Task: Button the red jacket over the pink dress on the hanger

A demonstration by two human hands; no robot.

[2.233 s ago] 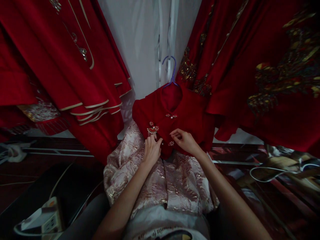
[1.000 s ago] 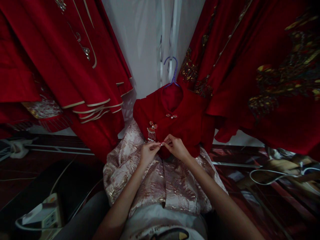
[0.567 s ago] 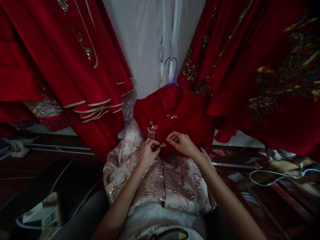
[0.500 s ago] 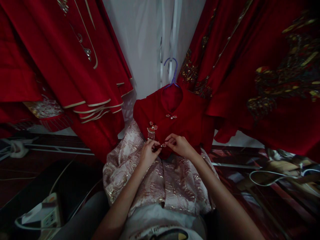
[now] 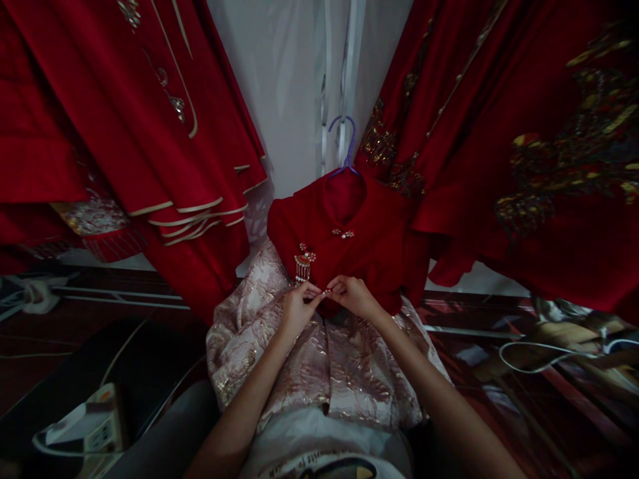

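Note:
A red top (image 5: 379, 259) with a pale brocade skirt (image 5: 299, 379) below it lies across my lap, on a purple hanger (image 5: 347, 150). At the waist, my left hand (image 5: 299, 305) pinches one side of a small beaded clasp (image 5: 325, 292). My right hand (image 5: 352, 296) pinches its other side, so the fingertips of both hands nearly meet and hide most of it. Just above my left hand sits a fan-shaped brooch (image 5: 303, 263) with hanging beads. Another beaded clasp (image 5: 343, 233) is at the neckline.
Red garments with pale piping (image 5: 184, 166) hang at the left. More red garments with gold embroidery (image 5: 564, 173) hang at the right. A power strip (image 5: 104, 429) with a white plug and cable lies at lower left. Loose cable and pale items (image 5: 564, 339) are on the right.
My right hand has come down slightly to the clasp, and its fingers have closed in toward my left fingertips. My left hand has hardly moved.

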